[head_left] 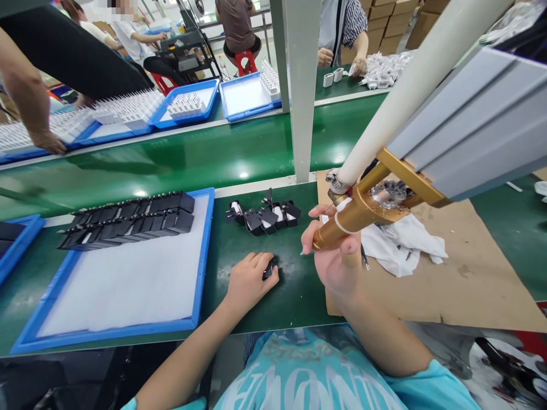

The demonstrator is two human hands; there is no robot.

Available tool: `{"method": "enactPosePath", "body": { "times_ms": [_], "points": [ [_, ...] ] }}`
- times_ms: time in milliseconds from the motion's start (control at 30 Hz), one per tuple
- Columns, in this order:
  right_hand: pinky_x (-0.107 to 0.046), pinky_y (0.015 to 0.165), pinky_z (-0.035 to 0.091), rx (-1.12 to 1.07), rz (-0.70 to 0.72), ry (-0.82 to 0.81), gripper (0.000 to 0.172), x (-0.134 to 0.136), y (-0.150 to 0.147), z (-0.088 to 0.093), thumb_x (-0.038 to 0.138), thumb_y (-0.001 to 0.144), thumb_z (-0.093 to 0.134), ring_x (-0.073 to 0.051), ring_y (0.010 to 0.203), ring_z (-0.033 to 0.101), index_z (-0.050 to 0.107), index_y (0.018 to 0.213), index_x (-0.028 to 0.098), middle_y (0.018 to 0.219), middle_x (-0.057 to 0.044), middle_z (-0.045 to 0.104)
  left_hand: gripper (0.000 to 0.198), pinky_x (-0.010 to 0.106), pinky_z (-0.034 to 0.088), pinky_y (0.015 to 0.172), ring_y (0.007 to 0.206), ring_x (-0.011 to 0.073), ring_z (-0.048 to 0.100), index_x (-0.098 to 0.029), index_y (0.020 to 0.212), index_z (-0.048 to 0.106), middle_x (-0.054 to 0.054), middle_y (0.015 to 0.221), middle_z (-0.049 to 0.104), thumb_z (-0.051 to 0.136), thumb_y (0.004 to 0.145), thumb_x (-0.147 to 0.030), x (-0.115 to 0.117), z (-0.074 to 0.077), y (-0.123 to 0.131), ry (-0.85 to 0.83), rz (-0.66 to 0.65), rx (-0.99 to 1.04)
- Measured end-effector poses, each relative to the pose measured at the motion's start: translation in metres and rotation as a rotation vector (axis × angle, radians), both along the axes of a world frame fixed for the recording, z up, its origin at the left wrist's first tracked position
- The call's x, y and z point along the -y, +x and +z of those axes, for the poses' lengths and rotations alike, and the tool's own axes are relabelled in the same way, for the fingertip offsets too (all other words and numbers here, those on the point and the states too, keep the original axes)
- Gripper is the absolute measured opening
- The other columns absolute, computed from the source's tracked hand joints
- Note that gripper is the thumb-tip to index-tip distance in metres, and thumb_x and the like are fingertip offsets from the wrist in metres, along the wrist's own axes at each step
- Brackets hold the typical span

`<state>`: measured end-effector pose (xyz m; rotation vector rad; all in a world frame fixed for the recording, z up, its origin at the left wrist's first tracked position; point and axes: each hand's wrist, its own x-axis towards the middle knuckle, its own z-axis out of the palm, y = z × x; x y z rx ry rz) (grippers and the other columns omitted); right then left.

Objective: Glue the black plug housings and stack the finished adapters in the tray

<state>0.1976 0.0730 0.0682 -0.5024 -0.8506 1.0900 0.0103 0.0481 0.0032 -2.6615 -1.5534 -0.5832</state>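
A blue tray (200, 256) bears two rows of black cases (132, 219) along its far end. Right of it, the left hand's (250, 280) fingers are clamped on a single case (270, 267), low on the green surface (299, 310). Just beyond lie several open cases (268, 219). The right hand's (337, 265) fingers wrap the gold tool (363, 208), near a white cloth (404, 245) on cardboard (453, 293).

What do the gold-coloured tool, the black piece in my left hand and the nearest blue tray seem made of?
Gold-coloured tool: probably metal, with a satin sheen. Black piece: perhaps plastic, dark and smooth, though your left hand covers much. Nearest blue tray: likely moulded plastic, evenly coloured, slightly glossy.
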Motion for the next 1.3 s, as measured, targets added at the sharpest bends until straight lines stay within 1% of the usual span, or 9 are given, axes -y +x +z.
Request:
{"method": "enactPosePath", "body": {
  "times_ms": [200,333,433,533,700,833,1067,1200,1300],
  "points": [
    [-0.028,0.043,0.042,0.011,-0.026,0.024,0.036,-0.003,0.001,-0.001,0.058,0.083,0.06,-0.008,0.048,0.056,0.047,0.104,0.031,0.102,0.001,0.06,0.015,0.03,0.05,0.068,0.08,0.0195,0.066,-0.018,0.1,0.061,0.003,0.09,0.073,0.056,0.089,-0.026,0.001,-0.002,-0.002,-0.066,-0.003,0.035],
    [-0.027,0.045,0.042,-0.017,-0.013,0.047,0.036,-0.004,0.001,-0.002,0.054,0.083,0.061,-0.009,0.049,0.057,0.048,0.107,0.03,0.102,0.001,0.06,0.061,0.037,0.051,0.081,0.098,0.0251,0.063,-0.021,0.137,0.044,0.007,0.113,0.07,0.068,0.084,-0.036,0.0,0.0,-0.011,-0.252,-0.041,0.068],
    [-0.027,0.046,0.041,-0.021,-0.019,0.055,0.034,-0.004,0.001,-0.004,0.053,0.084,0.06,-0.008,0.05,0.059,0.049,0.105,0.029,0.104,0.0,0.06,0.07,0.04,0.049,0.087,0.098,0.0251,0.062,-0.028,0.146,0.035,0.004,0.109,0.069,0.068,0.084,-0.031,-0.001,0.0,-0.017,-0.406,-0.052,0.208],
    [-0.027,0.047,0.04,-0.021,-0.023,0.06,0.034,-0.004,0.001,-0.006,0.053,0.085,0.06,-0.008,0.051,0.059,0.05,0.104,0.028,0.103,0.0,0.06,0.07,0.039,0.049,0.088,0.095,0.0237,0.064,-0.031,0.144,0.037,0.003,0.103,0.069,0.071,0.083,-0.037,0.001,0.002,-0.016,-0.533,0.068,0.587],
    [-0.027,0.047,0.04,0.011,-0.056,0.032,0.036,-0.005,0.002,-0.007,0.054,0.083,0.059,-0.009,0.051,0.057,0.049,0.104,0.027,0.103,-0.001,0.06,0.071,0.029,0.054,0.064,0.07,0.0163,0.064,-0.024,0.142,0.04,0.002,0.083,0.063,0.063,0.084,-0.058,0.006,0.02,-0.006,-0.878,0.168,1.641],
    [-0.029,0.049,0.042,0.046,-0.077,0.005,0.037,-0.004,0.003,-0.007,0.055,0.083,0.057,-0.009,0.052,0.057,0.048,0.107,0.029,0.104,-0.001,0.06,0.064,0.02,0.055,0.055,0.064,0.0103,0.061,-0.02,0.132,0.054,0.0,0.079,0.061,0.07,0.08,-0.054,0.007,0.034,-0.002,-1.067,0.111,1.997],
    [-0.027,0.048,0.039,0.038,-0.067,0.035,0.034,-0.003,0.002,-0.008,0.052,0.085,0.057,-0.01,0.053,0.058,0.05,0.11,0.03,0.106,-0.001,0.06,0.057,0.021,0.054,0.051,0.062,0.0112,0.059,-0.024,0.131,0.056,0.0,0.078,0.059,0.065,0.084,-0.055,0.012,0.031,-0.004,-0.993,-0.038,1.993],
    [-0.027,0.048,0.039,0.039,-0.058,0.03,0.035,-0.003,0.003,-0.008,0.053,0.085,0.058,-0.01,0.053,0.058,0.051,0.111,0.031,0.106,0.0,0.059,0.069,0.029,0.056,0.066,0.08,0.018,0.065,-0.028,0.142,0.043,0.003,0.09,0.064,0.071,0.081,-0.044,0.02,0.03,-0.017,-0.962,0.028,1.866],
    [-0.027,0.048,0.039,0.04,-0.061,0.02,0.035,-0.004,0.004,-0.008,0.053,0.084,0.059,-0.01,0.052,0.058,0.052,0.11,0.032,0.105,0.0,0.059,0.087,0.034,0.054,0.079,0.089,0.0211,0.067,-0.032,0.152,0.022,0.003,0.097,0.066,0.072,0.08,-0.04,0.022,0.032,-0.042,-0.846,0.183,1.592]
  ]
}}
